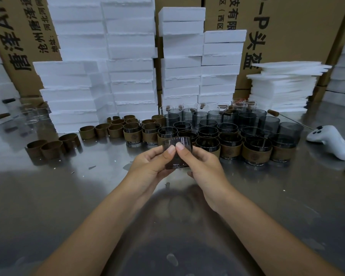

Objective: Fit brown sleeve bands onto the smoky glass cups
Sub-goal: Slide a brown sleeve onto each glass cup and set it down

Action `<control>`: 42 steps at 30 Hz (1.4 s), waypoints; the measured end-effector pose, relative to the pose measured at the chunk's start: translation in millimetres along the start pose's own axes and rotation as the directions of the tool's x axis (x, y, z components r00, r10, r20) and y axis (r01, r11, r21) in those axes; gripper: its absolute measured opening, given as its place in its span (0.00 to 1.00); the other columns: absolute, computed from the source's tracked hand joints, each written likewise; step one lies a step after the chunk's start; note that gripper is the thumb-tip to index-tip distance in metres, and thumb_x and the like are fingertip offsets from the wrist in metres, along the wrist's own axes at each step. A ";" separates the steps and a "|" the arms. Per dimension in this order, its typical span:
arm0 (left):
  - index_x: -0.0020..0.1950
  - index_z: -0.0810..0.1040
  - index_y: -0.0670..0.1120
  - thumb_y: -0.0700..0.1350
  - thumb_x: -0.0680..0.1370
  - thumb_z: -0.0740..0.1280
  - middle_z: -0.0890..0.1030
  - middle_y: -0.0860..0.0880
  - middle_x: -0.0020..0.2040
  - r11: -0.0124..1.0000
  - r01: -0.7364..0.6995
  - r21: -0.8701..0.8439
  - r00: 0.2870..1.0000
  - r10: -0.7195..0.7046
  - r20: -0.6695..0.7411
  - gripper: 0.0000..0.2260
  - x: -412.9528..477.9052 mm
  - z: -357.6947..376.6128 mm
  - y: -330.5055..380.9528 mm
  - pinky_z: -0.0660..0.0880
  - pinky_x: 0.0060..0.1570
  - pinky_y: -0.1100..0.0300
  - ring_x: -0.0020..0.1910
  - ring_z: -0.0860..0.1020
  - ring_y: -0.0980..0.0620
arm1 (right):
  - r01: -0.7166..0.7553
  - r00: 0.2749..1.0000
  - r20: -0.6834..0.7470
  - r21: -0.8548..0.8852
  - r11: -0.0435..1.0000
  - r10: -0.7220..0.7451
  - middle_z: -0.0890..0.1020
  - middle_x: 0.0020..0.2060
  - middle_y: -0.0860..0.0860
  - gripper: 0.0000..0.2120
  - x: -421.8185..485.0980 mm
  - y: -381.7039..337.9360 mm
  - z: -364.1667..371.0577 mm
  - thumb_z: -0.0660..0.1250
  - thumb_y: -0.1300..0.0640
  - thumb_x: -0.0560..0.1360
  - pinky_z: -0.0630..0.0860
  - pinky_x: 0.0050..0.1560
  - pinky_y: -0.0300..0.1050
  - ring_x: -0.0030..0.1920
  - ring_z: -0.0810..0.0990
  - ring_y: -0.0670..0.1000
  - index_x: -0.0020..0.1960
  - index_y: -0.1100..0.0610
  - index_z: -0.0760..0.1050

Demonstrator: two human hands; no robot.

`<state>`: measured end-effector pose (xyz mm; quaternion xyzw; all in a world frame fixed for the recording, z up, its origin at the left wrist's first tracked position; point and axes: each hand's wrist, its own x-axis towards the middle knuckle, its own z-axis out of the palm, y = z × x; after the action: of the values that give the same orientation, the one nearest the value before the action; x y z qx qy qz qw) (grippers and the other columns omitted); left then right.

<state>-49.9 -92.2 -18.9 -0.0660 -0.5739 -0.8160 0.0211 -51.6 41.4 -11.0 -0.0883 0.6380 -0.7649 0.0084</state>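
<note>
A smoky glass cup [176,145] is held above the steel table [68,196] at centre, and a dark brown sleeve band looks wrapped round it. My left hand [147,168] grips its left side and my right hand [201,166] grips its right side, both thumbs pressed together on the front. Behind it stand several smoky cups [227,127], the nearer ones wearing brown bands [256,155]. Loose brown sleeve bands [52,149] lie to the left.
Stacks of white foam boxes [131,66] and cardboard cartons [297,26] wall off the back. A white game controller [330,140] lies at the right. Clear glasses [31,116] sit at far left. A wooden-handled rod [275,113] rests behind the cups.
</note>
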 end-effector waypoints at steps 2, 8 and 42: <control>0.57 0.80 0.41 0.52 0.65 0.73 0.84 0.42 0.53 1.000 0.006 0.005 1.000 -0.006 0.004 0.25 0.3 -0.4 -0.2 0.79 0.49 0.62 0.53 0.82 0.48 | 0.005 1.000 -0.002 -0.006 1.000 -0.005 0.86 0.41 0.47 0.11 -0.3 -0.6 -0.7 0.70 0.49 0.73 0.70 0.33 0.24 0.38 0.81 0.35 0.49 0.54 0.83; 0.53 0.84 0.43 0.51 0.70 0.70 0.84 0.43 0.50 0.999 0.023 -0.044 0.998 -0.021 0.058 0.17 -0.2 -0.1 1.0 0.79 0.50 0.62 0.50 0.83 0.51 | 0.003 1.000 0.024 0.052 0.999 -0.005 0.86 0.42 0.47 0.22 -0.5 -3.1 -3.6 0.70 0.42 0.63 0.73 0.38 0.25 0.42 0.83 0.38 0.50 0.55 0.84; 0.50 0.85 0.48 0.59 0.65 0.71 0.85 0.45 0.51 0.998 0.036 0.056 0.996 -0.040 0.074 0.20 -0.8 -2.2 1.4 0.78 0.46 0.64 0.50 0.82 0.52 | -0.086 0.995 0.051 0.002 0.996 0.086 0.84 0.41 0.46 0.28 0.9 -3.8 -4.0 0.70 0.36 0.58 0.71 0.42 0.37 0.42 0.79 0.42 0.50 0.53 0.81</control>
<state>-49.1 -94.8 -18.5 -0.0851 -0.5973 -0.7973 -0.0140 -52.7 46.0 -7.9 -0.0801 0.6392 -0.7627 0.0575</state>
